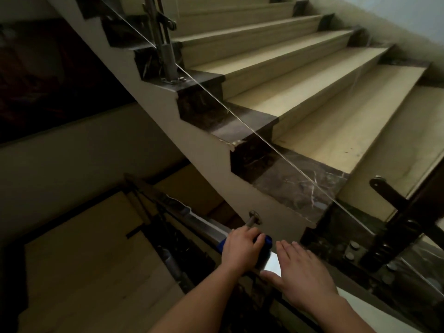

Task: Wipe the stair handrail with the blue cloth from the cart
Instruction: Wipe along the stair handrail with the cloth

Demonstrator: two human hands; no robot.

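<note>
A shiny metal handrail (206,225) runs from the lower middle up to the left, over the lower flight of stairs. My left hand (241,248) is closed around the blue cloth (266,240), pressing it onto the rail; only the cloth's edges show past my fingers. My right hand (302,272) lies flat and open on the rail just right of the cloth, holding nothing. The cart is not in view.
A bracket (254,217) fixes the rail to the side wall of the upper flight. A glass panel edge (240,116) and a steel post (165,51) line the beige steps (312,104). A dark wooden rail end (396,224) stands at right.
</note>
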